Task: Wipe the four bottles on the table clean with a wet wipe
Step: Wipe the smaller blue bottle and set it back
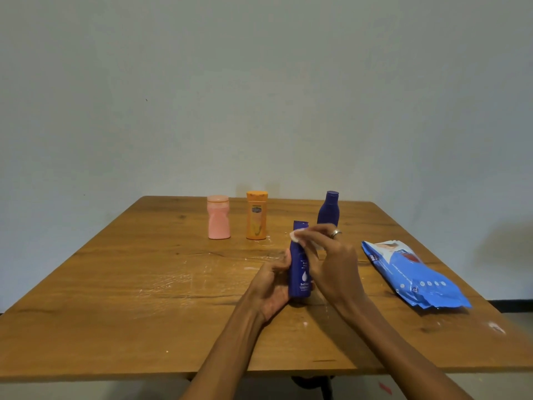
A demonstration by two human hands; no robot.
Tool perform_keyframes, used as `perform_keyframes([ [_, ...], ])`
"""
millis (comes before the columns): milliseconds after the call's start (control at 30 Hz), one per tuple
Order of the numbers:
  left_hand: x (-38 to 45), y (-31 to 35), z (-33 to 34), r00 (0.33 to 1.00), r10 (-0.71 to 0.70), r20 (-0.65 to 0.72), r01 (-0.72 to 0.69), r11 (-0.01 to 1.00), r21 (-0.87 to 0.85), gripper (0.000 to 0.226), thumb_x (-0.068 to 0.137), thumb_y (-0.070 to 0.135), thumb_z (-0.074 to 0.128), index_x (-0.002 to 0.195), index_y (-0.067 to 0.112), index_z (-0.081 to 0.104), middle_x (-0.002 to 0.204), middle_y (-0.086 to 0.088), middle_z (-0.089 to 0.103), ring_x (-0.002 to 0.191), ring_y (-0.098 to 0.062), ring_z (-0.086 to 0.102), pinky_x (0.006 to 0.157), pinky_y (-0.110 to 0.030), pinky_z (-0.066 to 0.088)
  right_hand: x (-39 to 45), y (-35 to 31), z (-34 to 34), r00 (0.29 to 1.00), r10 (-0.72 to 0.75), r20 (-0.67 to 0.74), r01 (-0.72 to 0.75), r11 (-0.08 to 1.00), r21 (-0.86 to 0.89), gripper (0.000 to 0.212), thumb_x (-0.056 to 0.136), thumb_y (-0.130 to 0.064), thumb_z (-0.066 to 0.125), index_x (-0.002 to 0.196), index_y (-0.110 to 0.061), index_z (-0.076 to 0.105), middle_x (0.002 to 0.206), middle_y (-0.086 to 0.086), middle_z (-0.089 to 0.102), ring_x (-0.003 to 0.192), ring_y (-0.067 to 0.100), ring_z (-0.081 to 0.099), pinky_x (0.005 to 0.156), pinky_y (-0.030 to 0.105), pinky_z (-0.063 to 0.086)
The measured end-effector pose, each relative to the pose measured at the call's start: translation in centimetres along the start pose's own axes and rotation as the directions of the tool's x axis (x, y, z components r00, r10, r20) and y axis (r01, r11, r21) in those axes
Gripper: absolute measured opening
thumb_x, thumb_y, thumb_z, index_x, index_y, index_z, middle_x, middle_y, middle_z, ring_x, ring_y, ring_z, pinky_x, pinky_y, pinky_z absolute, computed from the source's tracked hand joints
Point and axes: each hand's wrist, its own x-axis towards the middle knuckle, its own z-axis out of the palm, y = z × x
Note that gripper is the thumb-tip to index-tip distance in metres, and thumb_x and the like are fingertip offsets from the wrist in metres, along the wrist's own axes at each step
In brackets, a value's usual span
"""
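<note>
A tall blue bottle [300,272] is upright near the middle of the wooden table [144,298]. My left hand [269,287] grips its lower body from the left. My right hand [328,261], with a ring on one finger, pinches a white wet wipe [297,235] against the bottle's upper part. Further back stand a pink bottle [218,217], an orange bottle [256,215] and a dark blue rounded bottle [328,208], all upright and untouched.
A blue pack of wet wipes [415,275] lies flat on the right side of the table. White smears and scratches mark the wood in front of the bottles. A plain wall rises behind the far edge.
</note>
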Motion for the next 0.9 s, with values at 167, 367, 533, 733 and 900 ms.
perform_keyframes([
  [167, -0.1, 0.0, -0.1, 1.0, 0.0, -0.002, 0.0, 1.0, 0.01, 0.04, 0.095, 0.01, 0.048, 0.132, -0.001, 0.058, 0.119, -0.023, 0.068, 0.107, -0.032, 0.064, 0.108, -0.054, 0.044, -3.6, 0.1, -0.6, 0.989, 0.004, 0.148, -0.008, 1.0, 0.029, 0.039, 0.086, -0.011, 0.073, 0.12, -0.03, 0.068, 0.123, -0.016, 0.054, 0.118, 0.001, 0.054, 0.093, 0.014, 0.049],
  [367, -0.5, 0.1, 0.7, 1.0, -0.014, -0.021, 0.014, 1.0, 0.013, 0.041, 0.098, 0.018, 0.052, 0.136, 0.003, 0.057, 0.12, -0.023, 0.068, 0.101, -0.033, 0.069, 0.086, -0.051, 0.056, -1.2, 0.1, -0.8, 1.0, -0.011, 0.014, 0.011, 1.0, -0.011, 0.034, 0.082, -0.01, 0.079, 0.112, -0.026, 0.071, 0.111, -0.009, 0.06, 0.099, -0.005, 0.057, 0.083, 0.003, 0.044],
  [533, -0.5, 0.2, 0.5, 0.998, -0.057, -0.007, 0.058, 0.996, 0.061, 0.046, 0.098, 0.025, 0.054, 0.136, 0.0, 0.053, 0.112, -0.024, 0.069, 0.094, -0.034, 0.069, 0.082, -0.049, 0.056, 1.7, 0.1, -0.9, 0.989, 0.067, -0.129, -0.062, 0.997, 0.043, 0.029, 0.088, -0.011, 0.072, 0.112, -0.027, 0.069, 0.111, -0.002, 0.067, 0.097, 0.002, 0.059, 0.075, 0.004, 0.046],
  [733, -0.8, 0.3, 0.5, 0.999, -0.04, 0.016, 0.038, 0.995, 0.092, 0.035, 0.101, 0.022, 0.047, 0.128, 0.002, 0.059, 0.105, -0.021, 0.072, 0.092, -0.031, 0.068, 0.087, -0.047, 0.053, 2.0, -0.7, -1.3, 0.998, 0.018, -0.056, -0.02, 0.999, -0.027, 0.033, 0.086, -0.008, 0.073, 0.116, -0.021, 0.069, 0.108, -0.01, 0.057, 0.092, 0.0, 0.054, 0.07, 0.002, 0.042],
  [900, -0.7, 0.2, 0.5, 0.998, -0.043, 0.053, 0.034, 0.988, 0.15, 0.05, 0.093, 0.022, 0.055, 0.138, 0.002, 0.051, 0.113, -0.023, 0.068, 0.099, -0.033, 0.066, 0.091, -0.051, 0.054, 3.8, 0.6, -2.4, 0.987, 0.163, -0.002, -0.163, 0.987, 0.007, 0.019, 0.092, -0.013, 0.068, 0.108, -0.022, 0.073, 0.102, -0.01, 0.068, 0.094, 0.002, 0.059, 0.075, 0.011, 0.044],
])
